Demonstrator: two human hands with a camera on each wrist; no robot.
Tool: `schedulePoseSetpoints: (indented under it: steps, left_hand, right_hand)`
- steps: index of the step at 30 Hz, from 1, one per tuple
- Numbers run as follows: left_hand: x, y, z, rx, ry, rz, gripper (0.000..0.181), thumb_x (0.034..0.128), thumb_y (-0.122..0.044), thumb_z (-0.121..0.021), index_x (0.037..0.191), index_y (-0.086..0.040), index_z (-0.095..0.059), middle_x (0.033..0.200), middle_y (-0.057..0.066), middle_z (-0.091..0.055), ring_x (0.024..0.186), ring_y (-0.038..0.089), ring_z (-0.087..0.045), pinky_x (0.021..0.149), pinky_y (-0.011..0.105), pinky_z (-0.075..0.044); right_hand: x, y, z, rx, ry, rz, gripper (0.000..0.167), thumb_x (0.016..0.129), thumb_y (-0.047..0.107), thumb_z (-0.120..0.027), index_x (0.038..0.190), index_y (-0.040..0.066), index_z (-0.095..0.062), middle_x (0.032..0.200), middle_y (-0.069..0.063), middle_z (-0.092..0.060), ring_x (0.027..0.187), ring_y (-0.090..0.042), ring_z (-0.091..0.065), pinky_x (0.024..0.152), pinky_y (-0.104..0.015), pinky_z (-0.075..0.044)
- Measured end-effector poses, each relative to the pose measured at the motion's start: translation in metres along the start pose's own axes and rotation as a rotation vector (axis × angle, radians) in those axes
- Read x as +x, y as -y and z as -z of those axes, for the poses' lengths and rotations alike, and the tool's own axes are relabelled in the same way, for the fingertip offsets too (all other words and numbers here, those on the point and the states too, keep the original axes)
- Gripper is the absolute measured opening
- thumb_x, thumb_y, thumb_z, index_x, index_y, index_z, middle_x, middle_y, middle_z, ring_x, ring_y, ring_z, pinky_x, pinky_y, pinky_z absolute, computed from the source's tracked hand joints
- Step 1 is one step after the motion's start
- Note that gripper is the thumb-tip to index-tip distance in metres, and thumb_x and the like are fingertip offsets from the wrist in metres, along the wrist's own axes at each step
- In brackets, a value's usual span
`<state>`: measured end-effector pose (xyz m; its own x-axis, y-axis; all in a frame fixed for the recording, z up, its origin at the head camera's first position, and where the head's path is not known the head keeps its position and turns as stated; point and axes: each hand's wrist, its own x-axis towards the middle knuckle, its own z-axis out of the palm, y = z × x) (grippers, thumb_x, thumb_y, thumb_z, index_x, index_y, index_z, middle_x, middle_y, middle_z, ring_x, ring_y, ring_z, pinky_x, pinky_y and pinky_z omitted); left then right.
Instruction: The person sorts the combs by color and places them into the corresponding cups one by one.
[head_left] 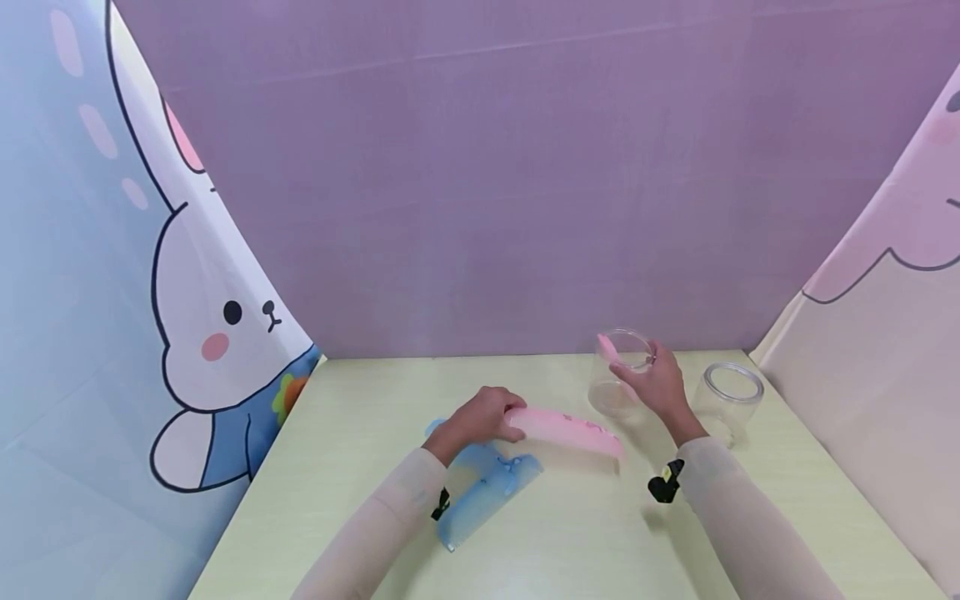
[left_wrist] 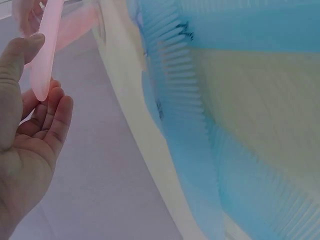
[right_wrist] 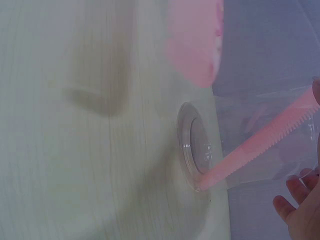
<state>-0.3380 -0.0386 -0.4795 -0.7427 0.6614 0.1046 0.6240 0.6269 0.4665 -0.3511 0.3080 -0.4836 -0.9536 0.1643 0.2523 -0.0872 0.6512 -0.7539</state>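
Note:
My left hand (head_left: 483,417) pinches one end of a pink comb (head_left: 566,429), which points right above the table. In the left wrist view, the thumb and fingers of the left hand (left_wrist: 35,120) stand on either side of that comb (left_wrist: 46,60). A clear plastic jar (head_left: 611,398) stands upright at the back, and my right hand (head_left: 656,383) grips it near the rim. Inside, a second pink comb (right_wrist: 255,142) leans at a slant, its teeth showing in the right wrist view. Under and beside my left forearm lie overlapping blue combs (head_left: 487,496).
Another clear jar (head_left: 727,400) with a silvery rim stands at the right, close to my right forearm. Behind the pale wooden table (head_left: 570,542) rises a purple cloth wall (head_left: 480,183). Printed cloths with cartoon figures hang at both sides.

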Motion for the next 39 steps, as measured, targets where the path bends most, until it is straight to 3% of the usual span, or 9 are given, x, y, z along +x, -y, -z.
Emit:
schedulePoseSetpoints:
  steps: [6,10,17,27,39]
  left_hand:
    - [0.002,0.006,0.011,-0.036,-0.062,0.007,0.032,0.0847,-0.028,-0.082,0.111,-0.012,-0.074,0.094,-0.002,-0.069,0.075,0.009,-0.052,0.062,0.019,-0.045]
    - [0.003,0.007,0.019,-0.061,-0.093,0.048,0.032,0.0856,-0.029,-0.082,0.112,-0.012,-0.073,0.092,0.001,-0.067,0.076,0.011,-0.054,0.063,0.020,-0.047]
    - [0.005,0.007,0.033,-0.038,-0.171,0.040,0.037,0.0866,-0.028,-0.081,0.116,-0.008,-0.073,0.090,0.004,-0.068,0.074,0.012,-0.052,0.066,0.022,-0.046]
    - [0.015,0.004,0.047,-0.068,-0.266,0.063,0.021,0.0884,-0.026,-0.080,0.095,-0.009,-0.071,0.072,0.002,-0.054,0.065,0.012,-0.048,0.057,0.022,-0.038]
    - [0.034,-0.011,0.053,0.011,-0.366,0.084,0.028,0.0861,-0.030,-0.081,0.100,-0.007,-0.075,0.084,0.005,-0.069,0.068,0.013,-0.051,0.060,0.021,-0.041]
  right_hand:
    - [0.001,-0.001,-0.001,0.012,0.007,-0.005,0.094,0.088,0.050,-0.077,0.148,-0.009,-0.036,0.142,-0.035,-0.048,0.130,-0.052,-0.048,0.104,-0.065,-0.042]
    - [0.001,-0.001,0.000,-0.008,0.014,0.000,0.098,0.089,0.050,-0.076,0.152,-0.010,-0.031,0.146,-0.037,-0.044,0.132,-0.054,-0.046,0.106,-0.066,-0.041]
    - [0.002,-0.001,0.001,-0.001,0.015,0.003,0.097,0.088,0.052,-0.075,0.151,-0.009,-0.032,0.147,-0.036,-0.044,0.132,-0.053,-0.046,0.105,-0.067,-0.042]
    - [0.003,-0.002,-0.001,0.009,0.004,-0.003,0.095,0.087,0.050,-0.078,0.149,-0.008,-0.036,0.144,-0.035,-0.047,0.131,-0.052,-0.047,0.105,-0.065,-0.042]
    - [0.002,0.000,-0.001,-0.002,0.010,-0.010,0.094,0.087,0.051,-0.077,0.149,-0.008,-0.036,0.144,-0.035,-0.047,0.130,-0.052,-0.048,0.105,-0.066,-0.042]
